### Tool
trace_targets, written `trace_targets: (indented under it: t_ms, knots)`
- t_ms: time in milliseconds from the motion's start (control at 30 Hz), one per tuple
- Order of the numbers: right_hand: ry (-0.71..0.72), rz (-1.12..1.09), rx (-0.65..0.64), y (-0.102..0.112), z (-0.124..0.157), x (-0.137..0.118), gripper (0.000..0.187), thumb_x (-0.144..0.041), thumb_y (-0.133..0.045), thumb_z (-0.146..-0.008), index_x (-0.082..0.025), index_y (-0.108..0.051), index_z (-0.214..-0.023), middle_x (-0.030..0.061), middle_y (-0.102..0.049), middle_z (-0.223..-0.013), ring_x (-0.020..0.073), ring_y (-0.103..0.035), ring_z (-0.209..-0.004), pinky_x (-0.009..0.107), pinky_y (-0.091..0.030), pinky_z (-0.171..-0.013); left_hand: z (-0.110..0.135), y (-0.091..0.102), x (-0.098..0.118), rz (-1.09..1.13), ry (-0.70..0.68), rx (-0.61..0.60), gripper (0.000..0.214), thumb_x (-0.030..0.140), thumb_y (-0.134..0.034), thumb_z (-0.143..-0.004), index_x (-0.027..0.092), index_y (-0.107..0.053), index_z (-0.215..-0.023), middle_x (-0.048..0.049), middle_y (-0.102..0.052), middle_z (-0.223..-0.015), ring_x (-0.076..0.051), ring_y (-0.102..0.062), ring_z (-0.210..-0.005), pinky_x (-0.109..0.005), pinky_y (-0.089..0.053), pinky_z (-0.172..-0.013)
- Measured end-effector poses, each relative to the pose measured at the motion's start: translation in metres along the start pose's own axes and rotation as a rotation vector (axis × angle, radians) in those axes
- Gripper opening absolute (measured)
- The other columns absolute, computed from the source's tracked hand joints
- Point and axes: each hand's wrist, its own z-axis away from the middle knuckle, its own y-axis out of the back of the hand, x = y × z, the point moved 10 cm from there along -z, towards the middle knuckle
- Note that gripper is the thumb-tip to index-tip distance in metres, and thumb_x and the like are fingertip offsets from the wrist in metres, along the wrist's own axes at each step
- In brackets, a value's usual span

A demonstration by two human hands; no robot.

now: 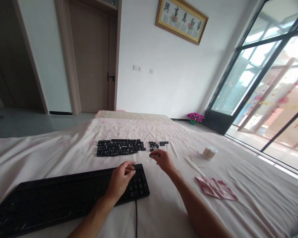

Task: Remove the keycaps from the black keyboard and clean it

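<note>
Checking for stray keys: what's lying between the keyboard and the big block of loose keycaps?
Nothing: in the head view, only bare pink sheet separates the keyboard from the keycaps.

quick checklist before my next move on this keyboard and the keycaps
1. Keyboard steadied: left hand rests on its right end. Ok.
2. Right hand at a loose keycap: whether it grips it, cannot tell.
3. Keycap rows laid flat beyond the keyboard. Ok.
4. Cable runs toward the near edge, touching neither hand. Ok.
5. White tub and pink cloth lie apart from the keycaps. Ok.
</note>
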Motion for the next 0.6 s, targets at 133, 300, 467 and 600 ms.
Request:
trace_targets:
  t_ms: [133, 300, 467, 600]
  knots:
    - [-0.203, 0.182, 0.133, 0.051, -0.037, 0.066, 0.024, -0.031, -0.059, -0.076, -0.018, -0.069, -0.094, 0.0005, -0.07, -0.076, 0.0104, -0.059, -0.049, 0.022, -0.043, -0.054, 0.0, -0.002, -0.002, -0.05, -0.019, -0.013, 0.029, 0.025, -0.057, -0.075, 0.018, -0.064, -0.103, -0.003, -0.067, -0.089, -0.016, -0.064, -0.077, -0.03, -0.05, -0.08]
    - [-0.315, 0.291, 0.189, 0.081, -0.062, 0.114, 0.022, -0.031, -0.06, -0.075, -0.02, -0.07, -0.09, 0.0022, -0.07, -0.073, 0.0142, -0.063, -0.061, 0.022, -0.041, -0.057, -0.002, -0.003, -0.003, -0.083, -0.017, -0.018, 0.027, 0.026, -0.056, -0.076, 0.018, -0.065, -0.101, -0.0037, -0.068, -0.091, -0.017, -0.065, -0.081, -0.031, -0.05, -0.082]
    - [-0.382, 0.373, 0.219, 0.084, -0.079, 0.138, 0.023, -0.035, -0.06, -0.075, -0.024, -0.072, -0.091, 0.0053, -0.072, -0.087, 0.0191, -0.064, -0.08, 0.024, -0.04, -0.061, -0.002, -0.003, 0.001, -0.093, -0.009, -0.029, 0.027, 0.026, -0.056, -0.076, 0.018, -0.065, -0.101, -0.0044, -0.068, -0.092, -0.018, -0.065, -0.082, -0.032, -0.05, -0.082]
    - [-0.415, 0.403, 0.211, 0.083, -0.089, 0.153, 0.023, -0.034, -0.059, -0.076, -0.026, -0.073, -0.093, 0.0056, -0.071, -0.092, 0.0198, -0.064, -0.084, 0.024, -0.04, -0.063, -0.001, -0.003, 0.0, -0.096, -0.002, -0.035, 0.026, 0.027, -0.056, -0.077, 0.019, -0.065, -0.1, -0.0045, -0.069, -0.091, -0.018, -0.065, -0.081, -0.032, -0.05, -0.081]
